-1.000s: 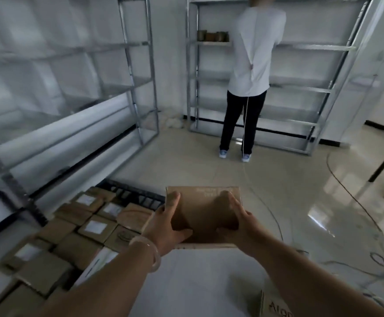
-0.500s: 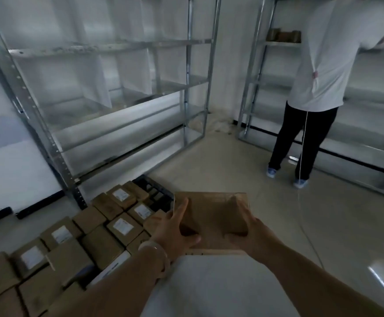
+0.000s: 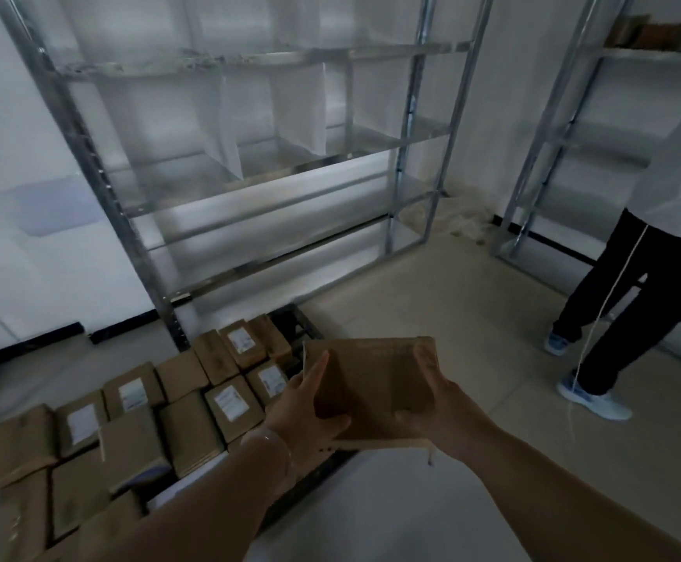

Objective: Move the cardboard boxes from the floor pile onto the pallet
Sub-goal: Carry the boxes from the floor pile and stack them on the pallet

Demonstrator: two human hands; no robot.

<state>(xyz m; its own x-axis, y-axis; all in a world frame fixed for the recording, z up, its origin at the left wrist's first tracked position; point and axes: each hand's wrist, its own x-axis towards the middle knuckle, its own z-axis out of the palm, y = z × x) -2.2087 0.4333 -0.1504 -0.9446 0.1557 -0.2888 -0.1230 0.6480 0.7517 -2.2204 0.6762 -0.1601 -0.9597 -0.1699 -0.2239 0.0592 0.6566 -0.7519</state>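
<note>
Matt brown cardboard box (image 3: 371, 383), shiny galvanised metal shelving (image 3: 249, 188), smooth pale glossy floor (image 3: 452, 302).

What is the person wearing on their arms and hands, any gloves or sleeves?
No gloves: the left hand and right hand are bare, and no sleeves show on either forearm. A thin pale bracelet circles the left wrist.

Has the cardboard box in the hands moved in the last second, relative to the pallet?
Yes. The held box has moved left, toward the pallet: earlier it hung right of the pallet's far corner, now it overlaps the pallet's right edge.
</note>
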